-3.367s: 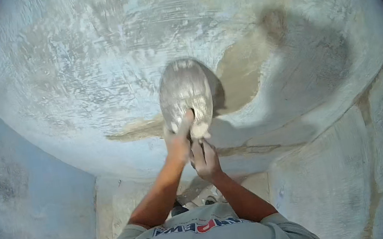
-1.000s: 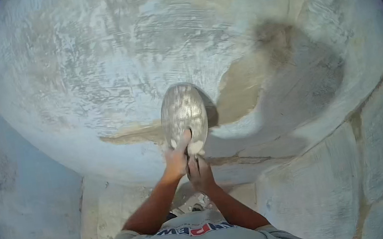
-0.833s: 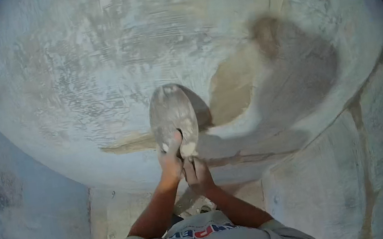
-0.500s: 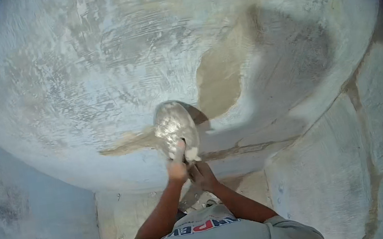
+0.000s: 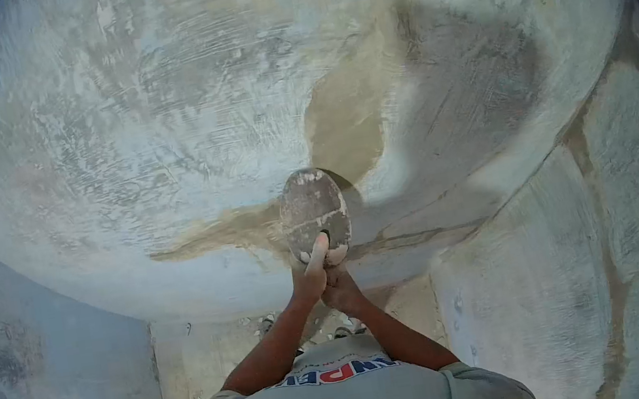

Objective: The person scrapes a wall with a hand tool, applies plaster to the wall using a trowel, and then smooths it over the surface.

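An oval board (image 5: 311, 198), brown-grey with pale paste smears along its edge and a light line across it, stands upright before the wall. My left hand (image 5: 309, 281) grips its lower end, the thumb lying on its face beside a small dark spot. Close against the left, my right hand (image 5: 340, 290) is closed under the board's lower edge. Whatever sits in its fingers is hidden. Behind the board, a brown damp-looking patch (image 5: 345, 118) runs over the whitish, streaked wall (image 5: 201, 110).
Cracked brown seams (image 5: 591, 186) run down the pale surface at right. A bluish wall panel (image 5: 50, 319) stands at left. Below my hands lies a beige floor (image 5: 217, 344), with shoes partly showing. A large shadow covers the wall's right side.
The board's face was bright with glossy pale paste; now mostly brown-grey surface shows. It has shifted slightly right in view, while the wall moved slightly left. My left hand is less blurred.
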{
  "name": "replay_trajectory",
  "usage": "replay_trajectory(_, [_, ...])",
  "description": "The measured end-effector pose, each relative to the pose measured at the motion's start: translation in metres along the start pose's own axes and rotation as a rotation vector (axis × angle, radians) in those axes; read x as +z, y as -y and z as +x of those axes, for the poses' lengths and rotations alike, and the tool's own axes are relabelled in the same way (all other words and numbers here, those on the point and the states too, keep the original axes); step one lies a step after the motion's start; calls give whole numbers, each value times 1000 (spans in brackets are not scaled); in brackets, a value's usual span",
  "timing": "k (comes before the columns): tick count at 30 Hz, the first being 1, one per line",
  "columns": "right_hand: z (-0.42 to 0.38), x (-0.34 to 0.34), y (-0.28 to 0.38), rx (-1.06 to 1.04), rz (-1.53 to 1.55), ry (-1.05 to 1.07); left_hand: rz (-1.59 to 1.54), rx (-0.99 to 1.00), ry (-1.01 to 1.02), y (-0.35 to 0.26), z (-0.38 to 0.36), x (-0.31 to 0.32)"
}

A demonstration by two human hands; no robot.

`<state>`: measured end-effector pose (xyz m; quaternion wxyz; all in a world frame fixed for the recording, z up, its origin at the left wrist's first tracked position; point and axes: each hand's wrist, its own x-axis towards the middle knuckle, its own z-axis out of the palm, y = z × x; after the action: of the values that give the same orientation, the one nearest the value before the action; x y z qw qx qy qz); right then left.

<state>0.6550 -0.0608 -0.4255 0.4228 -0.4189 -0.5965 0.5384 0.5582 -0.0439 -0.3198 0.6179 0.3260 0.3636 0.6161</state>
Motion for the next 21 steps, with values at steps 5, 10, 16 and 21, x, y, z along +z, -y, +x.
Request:
replay_trajectory(5, [-6,23,12,-41,57,-153,84,-88,-22,3,-3,-9])
replay_trajectory(10, [5,29,-8,68,71,-87,71,-7,-24,-4,-4,-14])
replay_trajectory(16, [10,36,8,-43,133,-145,170,-50,32,-11,6,-12])
replay_trajectory(21, [18,35,53,-61,205,-260,259,271,73,-18,16,3])
